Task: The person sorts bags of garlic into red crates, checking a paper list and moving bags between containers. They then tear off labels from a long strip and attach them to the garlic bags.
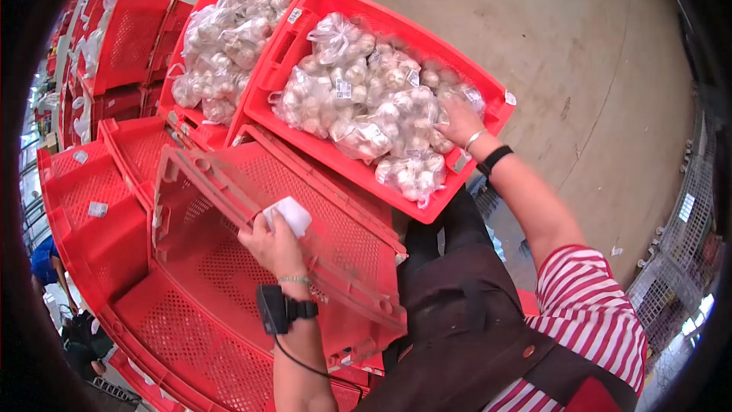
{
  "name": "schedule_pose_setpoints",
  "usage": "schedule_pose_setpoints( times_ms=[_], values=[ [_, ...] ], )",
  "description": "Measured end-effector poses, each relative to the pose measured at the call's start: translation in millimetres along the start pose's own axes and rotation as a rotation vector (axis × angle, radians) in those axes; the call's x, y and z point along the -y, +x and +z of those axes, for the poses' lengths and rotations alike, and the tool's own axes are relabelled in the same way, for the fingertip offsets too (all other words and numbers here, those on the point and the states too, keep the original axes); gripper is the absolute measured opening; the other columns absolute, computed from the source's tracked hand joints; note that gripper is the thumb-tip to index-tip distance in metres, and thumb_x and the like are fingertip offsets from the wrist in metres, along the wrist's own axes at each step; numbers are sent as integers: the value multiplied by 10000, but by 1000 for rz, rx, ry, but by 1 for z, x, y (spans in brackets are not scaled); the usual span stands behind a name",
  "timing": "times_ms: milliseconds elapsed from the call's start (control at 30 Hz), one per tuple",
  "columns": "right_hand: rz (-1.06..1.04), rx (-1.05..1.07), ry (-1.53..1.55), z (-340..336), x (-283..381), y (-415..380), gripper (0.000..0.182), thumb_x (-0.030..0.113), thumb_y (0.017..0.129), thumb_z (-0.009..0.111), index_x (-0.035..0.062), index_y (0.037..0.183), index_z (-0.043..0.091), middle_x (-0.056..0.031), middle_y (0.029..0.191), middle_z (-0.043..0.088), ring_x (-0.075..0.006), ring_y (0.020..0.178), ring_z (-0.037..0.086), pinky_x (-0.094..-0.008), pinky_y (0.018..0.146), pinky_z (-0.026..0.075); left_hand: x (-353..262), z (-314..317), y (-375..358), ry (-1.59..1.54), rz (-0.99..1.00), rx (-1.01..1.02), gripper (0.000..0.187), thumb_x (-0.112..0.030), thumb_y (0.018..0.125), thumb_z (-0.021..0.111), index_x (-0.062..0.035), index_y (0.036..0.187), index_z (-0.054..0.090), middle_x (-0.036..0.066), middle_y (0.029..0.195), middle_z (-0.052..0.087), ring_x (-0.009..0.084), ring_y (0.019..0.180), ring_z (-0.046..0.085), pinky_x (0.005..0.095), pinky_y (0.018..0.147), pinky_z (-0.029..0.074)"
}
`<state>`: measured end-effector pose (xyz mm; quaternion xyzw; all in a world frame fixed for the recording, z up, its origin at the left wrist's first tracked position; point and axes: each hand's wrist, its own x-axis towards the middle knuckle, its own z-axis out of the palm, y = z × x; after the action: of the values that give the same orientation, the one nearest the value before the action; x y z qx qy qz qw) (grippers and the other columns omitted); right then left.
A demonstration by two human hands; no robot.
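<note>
In the head view, a red crate (pixel 271 91) at the upper centre of the frame is filled with clear bags of garlic bulbs (pixel 396 111), several with white labels. To its left, a second red crate (pixel 169 103) also holds bagged garlic. At centre left, a tilted crate (pixel 328 259) shows only its mesh walls and base, above other red crates (pixel 164 320) at lower left.

The left hand (pixel 276 246) is curled over the upper rim of the tilted crate, fingers closed on it, with a white slip (pixel 290 216) at the fingertips. The right hand (pixel 461 120) reaches over the right end of the filled crate, touching the bagged garlic there; its fingertips are blurred among the bags, so how far they are closed cannot be told.
</note>
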<state>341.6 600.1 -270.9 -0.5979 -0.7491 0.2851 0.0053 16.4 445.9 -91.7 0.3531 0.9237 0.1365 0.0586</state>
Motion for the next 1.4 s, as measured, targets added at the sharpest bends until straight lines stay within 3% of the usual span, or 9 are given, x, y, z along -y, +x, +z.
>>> schedule_pose_setpoints(
  times_ms=[233, 367, 533, 667, 933, 1167, 1300, 1367, 1400],
  values=[
    [-10, 498, 1075, -10, 149, -163, 567, 424, 769, 682, 19, 1141, 542, -128, 1034, 605, -216, 979, 574, -333, 831, 464, 14, 5, 2, -185, -32, 23, 317, -296, 820, 588, -8, 940, 644, 206, 978, 460, 344, 862, 522, 409, 779, 425],
    [-197, 583, 731, -26, 213, -237, 902, 434, 688, 739, -58, 1317, 319, -271, 1267, 444, -315, 1188, 457, -373, 984, 374, 29, -23, -22, -1089, -214, 24, 169, -126, 865, 550, 34, 838, 598, 35, 743, 586, 123, 653, 524, 281, 609, 446],
    [-354, 492, 460, 12, 237, -261, 1004, 361, 691, 742, -59, 1375, 138, -293, 1291, 405, -372, 1194, 433, -364, 987, 375, 111, -108, -110, -1219, -400, 187, 121, -53, 820, 547, 22, 902, 595, 78, 862, 618, 141, 731, 586, 295, 650, 495],
    [-60, 492, 382, 13, 256, -250, 917, 264, 688, 718, 58, 1387, 162, -277, 1131, 540, -402, 1041, 543, -402, 882, 445, 187, -139, -207, -1358, -614, 115, 130, 34, 686, 481, -20, 797, 521, 140, 893, 625, 244, 721, 629, 361, 685, 542],
    [-270, 596, 398, 35, 237, -230, 751, 193, 665, 722, 79, 1279, 304, -216, 1083, 575, -363, 1063, 542, -378, 888, 437, 235, -129, -329, -1712, -926, 38, 282, 87, 636, 396, -60, 861, 478, 59, 688, 519, 180, 566, 533, 297, 523, 477],
    [-326, 691, 413, -11, 265, -234, 824, 218, 671, 759, 10, 1307, 279, -232, 1193, 502, -353, 1128, 493, -377, 962, 385, 162, -131, -273, -2004, -742, -45, 340, 55, 804, 481, -22, 1136, 480, 195, 1181, 542, 299, 1132, 513, 427, 961, 422],
    [-822, 78, 225, -55, 278, -237, 812, 182, 719, 751, -2, 1352, 277, -179, 1201, 496, -277, 1105, 505, -358, 937, 410, 121, -126, -223, -2208, -625, 118, 315, 34, 850, 473, -20, 1161, 475, 190, 1252, 495, 297, 1181, 471, 423, 987, 404],
    [-277, 860, 911, -81, 287, -240, 657, 120, 782, 695, 4, 1321, 338, -117, 1160, 519, -192, 1057, 514, -312, 899, 436, 98, -121, -201, -2201, -548, 254, 319, 11, 849, 511, -23, 1163, 468, 176, 1248, 499, 297, 1187, 465, 430, 1003, 390],
    [-345, 886, 1005, -89, 288, -241, 558, 93, 819, 653, 9, 1296, 375, -78, 1103, 542, -116, 942, 539, -270, 808, 472, 85, -119, -192, -2181, -532, 311, 306, -12, 859, 515, -24, 1161, 470, 167, 1247, 503, 280, 1176, 476, 415, 1000, 395]
  ],
)
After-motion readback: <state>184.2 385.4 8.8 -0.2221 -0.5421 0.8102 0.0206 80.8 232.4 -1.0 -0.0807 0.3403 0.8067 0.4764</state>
